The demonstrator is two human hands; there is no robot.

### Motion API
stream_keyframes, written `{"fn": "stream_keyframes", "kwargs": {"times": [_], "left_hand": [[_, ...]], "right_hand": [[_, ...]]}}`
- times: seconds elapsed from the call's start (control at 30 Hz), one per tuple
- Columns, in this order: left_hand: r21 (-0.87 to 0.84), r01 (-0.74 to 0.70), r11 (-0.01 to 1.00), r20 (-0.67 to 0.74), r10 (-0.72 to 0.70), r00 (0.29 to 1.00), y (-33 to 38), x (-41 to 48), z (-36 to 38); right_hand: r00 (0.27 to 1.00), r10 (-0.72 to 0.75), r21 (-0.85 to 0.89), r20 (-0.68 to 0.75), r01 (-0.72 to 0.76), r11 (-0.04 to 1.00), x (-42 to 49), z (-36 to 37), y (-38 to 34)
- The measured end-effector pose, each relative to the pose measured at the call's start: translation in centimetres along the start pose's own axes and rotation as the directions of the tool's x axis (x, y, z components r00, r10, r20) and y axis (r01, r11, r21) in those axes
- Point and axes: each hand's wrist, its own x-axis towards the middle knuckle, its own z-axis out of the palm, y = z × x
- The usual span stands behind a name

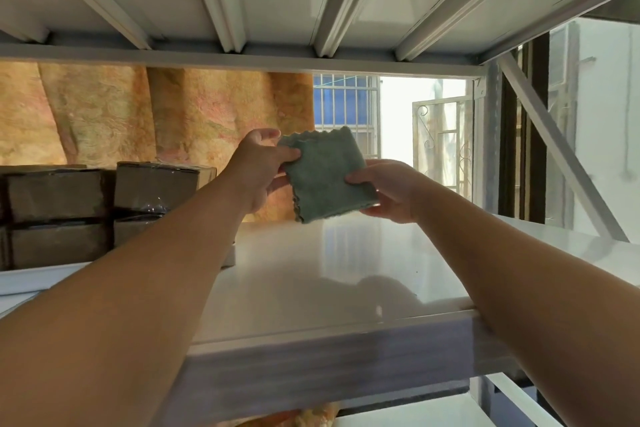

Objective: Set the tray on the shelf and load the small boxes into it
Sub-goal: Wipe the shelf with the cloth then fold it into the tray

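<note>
The left hand (258, 166) and right hand (388, 191) each pinch a soft, folded grey-green cloth (327, 177) above the glossy white metal shelf (346, 270). At the left, small brown cardboard boxes (55, 198) sit stacked in what looks like a shallow white tray (31, 279). They are likely light and stiff, with slippery film, so grip opposite sides.

At nine o'clock the boxes (55, 198) are cut off at the edge, a forearm (166, 253) covers part of their tray (38, 279), and the cloth (325, 177) hides most fingers of the right hand (388, 191).
</note>
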Motion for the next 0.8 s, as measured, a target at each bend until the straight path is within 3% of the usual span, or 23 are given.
{"fn": "stream_keyframes", "kwargs": {"times": [0.3, 0.4, 0.5, 0.6, 0.7, 0.8], "left_hand": [[0.200, 0.062, 0.978, 0.270, -0.116, 0.956, -0.1, -0.8, -0.1], [0.207, 0.048, 0.977, 0.277, -0.105, 0.955, -0.3, -1.1, 0.0], [0.118, -0.009, 0.993, 0.280, -0.025, 0.960, -0.2, -1.2, 0.2], [0.068, -0.068, 0.995, 0.213, 0.053, 0.976, 0.1, -1.3, 0.2], [0.064, -0.057, 0.996, 0.202, 0.043, 0.978, 0.1, -1.3, 0.0], [0.135, 0.025, 0.990, 0.206, -0.053, 0.977, 0.0, -1.7, 0.0]], "right_hand": [[0.969, -0.232, 0.020, 0.082, 0.231, 0.973, -0.4, 0.3, -0.5], [0.958, -0.280, 0.051, 0.060, 0.277, 0.959, -0.4, 0.2, -0.6], [0.983, -0.146, 0.064, 0.110, 0.139, 0.988, -0.4, -0.2, -0.4], [0.966, 0.048, -0.094, 0.253, -0.025, 0.995, -0.8, -0.2, 0.1], [0.980, 0.037, -0.077, 0.195, -0.022, 0.997, -0.6, 0.1, 0.1], [0.986, -0.026, 0.034, 0.162, 0.020, 0.999, -0.7, 0.1, -0.1]]}}
